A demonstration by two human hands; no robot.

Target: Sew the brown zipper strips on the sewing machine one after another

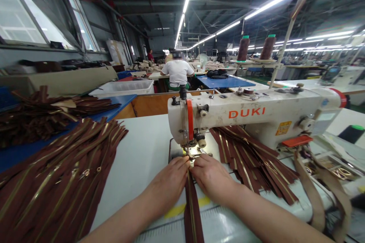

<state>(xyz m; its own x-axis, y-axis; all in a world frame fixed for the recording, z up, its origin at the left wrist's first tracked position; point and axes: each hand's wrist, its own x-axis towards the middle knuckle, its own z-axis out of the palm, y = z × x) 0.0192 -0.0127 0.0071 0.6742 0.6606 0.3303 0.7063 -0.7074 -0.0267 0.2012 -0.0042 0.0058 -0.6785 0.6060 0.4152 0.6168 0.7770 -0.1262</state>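
Observation:
Both hands meet just below the needle of a white sewing machine (216,115). My left hand (171,182) is closed, its fingertips pressed on the upper end of a brown zipper strip (193,212). On the strip's other side my right hand (212,176) has its fingers curled together at the same end. The strip runs down between my wrists to the near edge of the view. The fingertips partly cover the zipper's end under the presser foot.
Brown zippers (54,182) are heaped at the left, and more zippers (253,159) lie under the machine arm. Beige straps (310,193) and a parts tray (336,169) are at the right. A person in a white shirt (177,72) sits ahead.

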